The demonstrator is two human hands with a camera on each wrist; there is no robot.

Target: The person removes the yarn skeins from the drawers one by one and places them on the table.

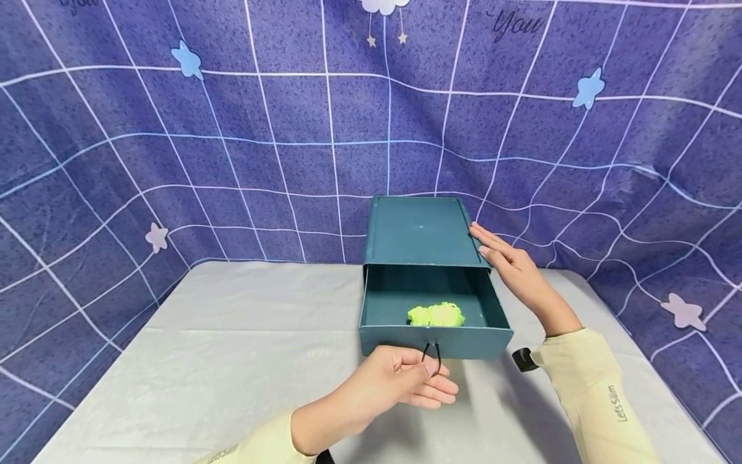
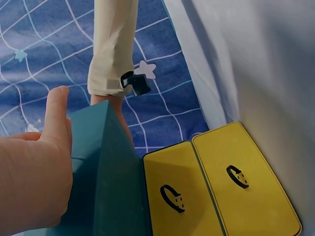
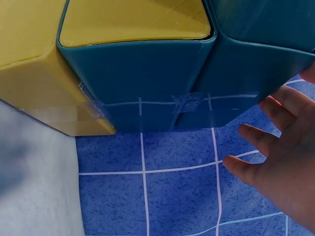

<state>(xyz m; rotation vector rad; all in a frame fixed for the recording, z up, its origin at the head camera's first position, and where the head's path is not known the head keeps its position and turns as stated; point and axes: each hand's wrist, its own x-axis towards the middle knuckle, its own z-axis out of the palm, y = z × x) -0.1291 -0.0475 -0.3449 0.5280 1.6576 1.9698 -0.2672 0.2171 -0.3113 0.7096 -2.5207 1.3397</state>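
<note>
In the head view a teal drawer (image 1: 431, 345) stands pulled out of the top of a teal cabinet (image 1: 420, 229). A bright yellow-green, crumpled-looking lump (image 1: 437, 314) lies inside it, near the front panel. My left hand (image 1: 400, 380) pinches the drawer's black cord loop (image 1: 438, 361) at the thumb, its other fingers stretched out under the front. My right hand (image 1: 510, 267) rests against the cabinet's right top edge, fingers straight. The right wrist view shows this hand (image 3: 290, 147) beside the teal side wall, fingers spread.
Below the teal drawer, the left wrist view shows two yellow drawer fronts (image 2: 177, 191) with black loops. Clear tape (image 3: 192, 101) crosses the stack's side. The stack stands on a table with a pale cloth (image 1: 249, 335). A blue grid-patterned curtain (image 1: 290, 161) hangs close behind.
</note>
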